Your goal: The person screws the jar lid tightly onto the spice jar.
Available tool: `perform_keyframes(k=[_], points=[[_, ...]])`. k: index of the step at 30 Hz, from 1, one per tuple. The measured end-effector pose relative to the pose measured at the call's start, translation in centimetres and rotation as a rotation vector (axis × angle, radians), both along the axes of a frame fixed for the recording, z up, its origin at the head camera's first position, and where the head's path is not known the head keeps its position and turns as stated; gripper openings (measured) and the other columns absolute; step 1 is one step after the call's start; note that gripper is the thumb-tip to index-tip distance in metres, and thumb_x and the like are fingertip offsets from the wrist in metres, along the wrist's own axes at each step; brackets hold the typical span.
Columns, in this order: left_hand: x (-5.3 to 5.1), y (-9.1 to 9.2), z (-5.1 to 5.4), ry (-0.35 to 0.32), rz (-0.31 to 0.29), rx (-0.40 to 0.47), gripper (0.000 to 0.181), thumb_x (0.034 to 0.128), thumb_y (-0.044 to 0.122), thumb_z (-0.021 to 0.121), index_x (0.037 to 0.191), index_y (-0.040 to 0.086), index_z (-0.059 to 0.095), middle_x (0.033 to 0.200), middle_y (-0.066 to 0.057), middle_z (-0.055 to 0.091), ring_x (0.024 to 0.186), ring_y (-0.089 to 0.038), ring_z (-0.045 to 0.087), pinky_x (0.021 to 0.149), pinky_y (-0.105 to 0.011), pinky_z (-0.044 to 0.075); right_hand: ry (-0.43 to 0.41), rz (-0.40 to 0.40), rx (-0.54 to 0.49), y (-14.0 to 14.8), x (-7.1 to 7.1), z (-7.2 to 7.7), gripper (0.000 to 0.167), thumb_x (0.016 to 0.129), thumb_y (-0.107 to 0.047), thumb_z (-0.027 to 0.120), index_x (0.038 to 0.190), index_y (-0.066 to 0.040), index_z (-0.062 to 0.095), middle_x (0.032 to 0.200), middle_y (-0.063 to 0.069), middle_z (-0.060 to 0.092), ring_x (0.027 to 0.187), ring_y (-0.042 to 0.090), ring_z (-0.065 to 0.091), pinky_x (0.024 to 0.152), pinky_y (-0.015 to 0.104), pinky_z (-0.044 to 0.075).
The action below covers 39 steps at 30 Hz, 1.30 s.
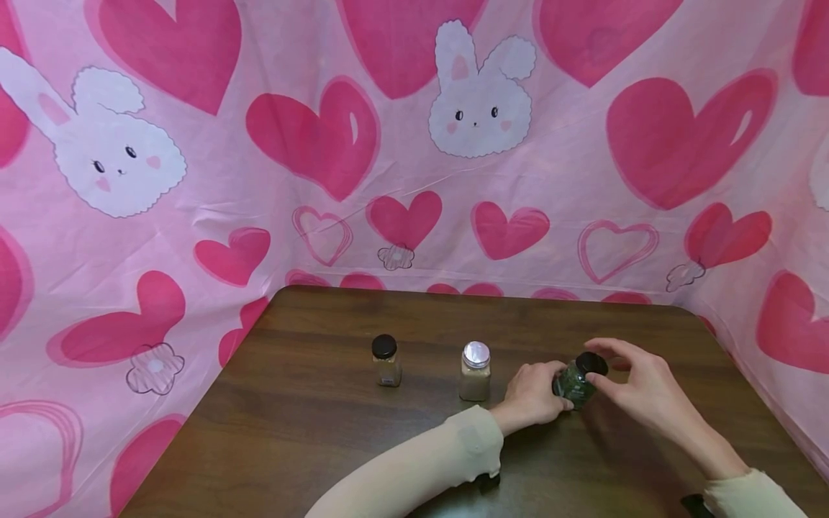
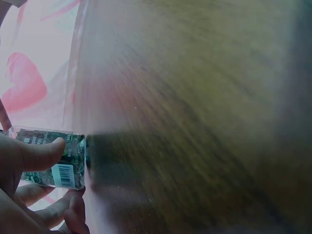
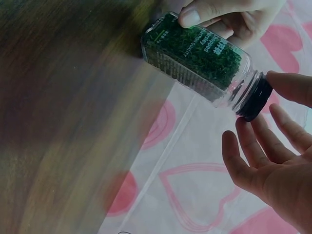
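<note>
A clear jar of chopped parsley (image 1: 573, 386) with green flakes and a black lid (image 3: 255, 99) is tilted over the right part of the table. My left hand (image 1: 532, 393) grips the jar's lower body, thumb across its side, as the left wrist view shows near a barcode label (image 2: 64, 175). At the lid, my right hand (image 1: 648, 386) has its thumb on one side and fingertips on the other, pinching it. The right wrist view shows the jar (image 3: 195, 54) with its lid on the neck. The left hand's far fingers are partly hidden behind the jar.
Left of the hands stands a jar (image 1: 476, 381) of pale contents with a silvery top. Farther left is a black-capped jar (image 1: 388, 370) of tan contents. Both stand upright on the brown wooden table (image 1: 291, 432). Pink heart-patterned cloth (image 1: 401, 165) hangs behind and beside it.
</note>
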<state>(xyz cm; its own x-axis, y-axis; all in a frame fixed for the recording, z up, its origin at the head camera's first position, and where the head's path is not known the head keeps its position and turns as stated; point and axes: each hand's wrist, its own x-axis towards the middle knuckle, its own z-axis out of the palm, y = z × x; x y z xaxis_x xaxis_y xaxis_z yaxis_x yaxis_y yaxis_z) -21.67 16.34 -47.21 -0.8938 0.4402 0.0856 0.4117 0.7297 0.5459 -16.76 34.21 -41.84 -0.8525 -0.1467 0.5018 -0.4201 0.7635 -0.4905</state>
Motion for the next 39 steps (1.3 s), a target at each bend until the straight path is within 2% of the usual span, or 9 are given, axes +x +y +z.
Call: perform_keyframes(k=[10, 14, 18, 20, 24, 26, 27, 33, 39], points=[[0.0, -0.1, 0.0, -0.004, -0.001, 0.006, 0.048, 0.0817, 0.032, 0.093, 0.125, 0.030, 0.073, 0.107, 0.017, 0.072, 0.092, -0.004, 0.060, 0.077, -0.024, 0.047, 0.006, -0.002, -0.004, -0.1, 0.1, -0.2, 0.045, 0.078, -0.005, 0.093, 0.119, -0.011, 0.074, 0.109, 0.007, 0.075, 0.096, 0.010, 0.067, 0.083, 0.006, 0.043], [0.0, -0.2, 0.1, -0.003, -0.008, 0.013, 0.048, 0.0818, 0.030, 0.093, 0.125, 0.029, 0.073, 0.105, 0.017, 0.072, 0.092, -0.003, 0.060, 0.077, -0.023, 0.047, -0.002, 0.007, -0.004, 0.3, 0.1, -0.4, 0.052, 0.078, -0.007, 0.094, 0.124, -0.009, 0.072, 0.114, 0.010, 0.074, 0.100, 0.005, 0.063, 0.083, 0.007, 0.043], [0.0, -0.2, 0.0, -0.008, -0.011, 0.022, 0.049, 0.0819, 0.029, 0.093, 0.126, 0.029, 0.073, 0.105, 0.017, 0.072, 0.093, -0.003, 0.060, 0.079, -0.023, 0.047, -0.073, 0.065, -0.051, 1.2, 0.0, -0.8, 0.060, 0.082, -0.011, 0.093, 0.136, -0.011, 0.067, 0.126, 0.009, 0.071, 0.110, -0.005, 0.057, 0.084, 0.012, 0.046], [0.1, -0.2, 0.0, -0.015, -0.008, 0.029, 0.049, 0.0819, 0.029, 0.094, 0.126, 0.029, 0.073, 0.105, 0.017, 0.072, 0.094, -0.003, 0.060, 0.080, -0.024, 0.048, -0.131, 0.119, -0.107, 1.8, -0.1, -1.1, 0.061, 0.086, -0.010, 0.089, 0.141, -0.011, 0.064, 0.133, 0.002, 0.068, 0.116, -0.007, 0.055, 0.086, 0.016, 0.048], [0.1, -0.1, -0.1, -0.015, -0.002, 0.027, 0.048, 0.0812, 0.029, 0.094, 0.125, 0.029, 0.073, 0.105, 0.017, 0.072, 0.093, -0.003, 0.060, 0.080, -0.024, 0.048, -0.219, 0.239, -0.240, 2.9, -0.1, -1.5, 0.058, 0.092, -0.001, 0.080, 0.146, -0.004, 0.059, 0.138, -0.012, 0.064, 0.123, -0.003, 0.056, 0.088, 0.023, 0.053], [0.0, -0.1, -0.2, -0.013, -0.001, 0.025, 0.048, 0.0809, 0.030, 0.094, 0.125, 0.029, 0.073, 0.104, 0.017, 0.071, 0.093, -0.003, 0.060, 0.079, -0.024, 0.048, -0.228, 0.282, -0.285, 3.1, -0.2, -1.7, 0.056, 0.092, 0.003, 0.078, 0.145, 0.000, 0.058, 0.138, -0.014, 0.064, 0.123, 0.000, 0.058, 0.088, 0.024, 0.054], [0.0, -0.1, -0.2, -0.011, -0.001, 0.023, 0.049, 0.0807, 0.030, 0.094, 0.124, 0.030, 0.073, 0.104, 0.017, 0.071, 0.093, -0.003, 0.060, 0.079, -0.024, 0.048, -0.227, 0.299, -0.298, 3.2, -0.2, -1.7, 0.056, 0.092, 0.005, 0.077, 0.145, 0.002, 0.058, 0.139, -0.011, 0.065, 0.123, 0.001, 0.059, 0.088, 0.025, 0.055], [0.0, -0.1, -0.1, -0.013, -0.004, 0.030, 0.048, 0.0811, 0.029, 0.094, 0.125, 0.029, 0.073, 0.104, 0.017, 0.071, 0.093, -0.003, 0.059, 0.080, -0.024, 0.047, -0.218, 0.313, -0.305, 3.3, -0.6, -1.8, 0.051, 0.092, 0.007, 0.076, 0.141, 0.001, 0.062, 0.137, 0.007, 0.067, 0.121, 0.005, 0.061, 0.088, 0.025, 0.054], [0.0, -0.2, 0.0, -0.017, -0.004, 0.029, 0.047, 0.0814, 0.029, 0.094, 0.124, 0.029, 0.073, 0.103, 0.018, 0.071, 0.093, -0.003, 0.059, 0.081, -0.024, 0.048, -0.261, 0.320, -0.330, 3.4, -0.8, -2.2, 0.049, 0.094, 0.005, 0.075, 0.141, 0.000, 0.062, 0.136, 0.002, 0.068, 0.113, 0.011, 0.066, 0.085, 0.027, 0.056]])
